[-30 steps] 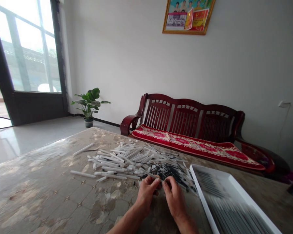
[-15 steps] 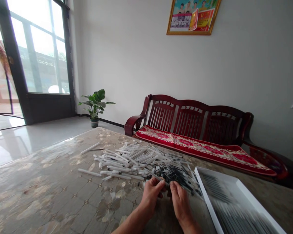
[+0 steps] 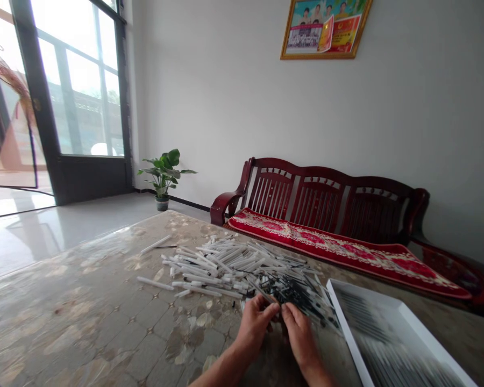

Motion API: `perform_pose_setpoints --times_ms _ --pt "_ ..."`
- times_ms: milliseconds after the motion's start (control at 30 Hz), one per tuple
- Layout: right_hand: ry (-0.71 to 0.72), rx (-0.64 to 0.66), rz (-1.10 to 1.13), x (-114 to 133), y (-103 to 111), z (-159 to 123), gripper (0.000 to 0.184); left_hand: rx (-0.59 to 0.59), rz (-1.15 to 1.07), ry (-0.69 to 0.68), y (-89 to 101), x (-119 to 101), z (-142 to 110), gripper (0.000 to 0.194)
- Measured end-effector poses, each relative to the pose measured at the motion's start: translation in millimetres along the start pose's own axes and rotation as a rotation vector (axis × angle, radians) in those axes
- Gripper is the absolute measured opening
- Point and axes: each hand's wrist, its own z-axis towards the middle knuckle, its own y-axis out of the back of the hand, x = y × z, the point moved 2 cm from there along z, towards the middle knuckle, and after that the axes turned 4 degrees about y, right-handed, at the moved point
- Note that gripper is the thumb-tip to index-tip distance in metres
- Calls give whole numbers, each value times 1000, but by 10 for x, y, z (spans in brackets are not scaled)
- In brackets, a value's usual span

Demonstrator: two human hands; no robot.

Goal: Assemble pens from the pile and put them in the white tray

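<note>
My left hand (image 3: 253, 321) is closed around a slim pen (image 3: 261, 291), whose far end points up and left over the pile. Close beside it, my right hand (image 3: 300, 330) is pinched at the pen's near end; whatever small part lies between its fingertips is hidden. Just beyond both hands lies a heap of white pen barrels (image 3: 226, 260). Small black pen parts (image 3: 292, 293), which look like caps and tips, are gathered at the heap's right side, mixed with thin clear and dark sticks.
A shallow white box (image 3: 347, 336) stands at the right, with rows of dark slender pens (image 3: 403, 360) inside. A few loose barrels (image 3: 155, 283) lie left on the patterned tabletop (image 3: 105, 328). Behind the table is a wooden bench (image 3: 318, 196) with a red cover; a potted plant (image 3: 163, 172) stands farther left.
The view has turned slightly left, so everything sits a little farther right. My hands stay together at the pen, with the fingertips now closer to each other.
</note>
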Motion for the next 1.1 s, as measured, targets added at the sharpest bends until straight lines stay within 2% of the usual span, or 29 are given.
perform_pose_setpoints --times_ms 67,133,200,233,333,433,600,867,1000,1100 --pt "-78 13 79 -60 -14 -3 53 25 154 -4 33 -44 9 21" --pt "-167 -1 152 -131 -16 -14 52 -7 412 -70 124 -138 23 12" --pt "-223 -40 208 -192 -2 -22 51 -148 715 -211 280 -269 36 12" --pt "-232 -62 229 -212 9 -23 51 -241 835 -235 376 -324 44 16" --pt "-220 -122 282 -230 42 -16 51 -426 1115 -223 654 -416 86 25" --pt "-211 -168 337 -208 55 -12 49 -436 1280 -157 827 -399 148 30" --pt "-234 -225 380 -177 66 -24 46 -356 1383 -90 865 -353 198 25" --pt "-225 -218 419 -178 58 -50 37 -338 1422 -111 813 -368 187 18" --pt "-232 -235 441 -166 60 -71 38 -363 1361 -213 788 -360 192 15" --pt "-207 -269 464 -129 111 -64 38 -318 1199 -323 737 -362 181 17"
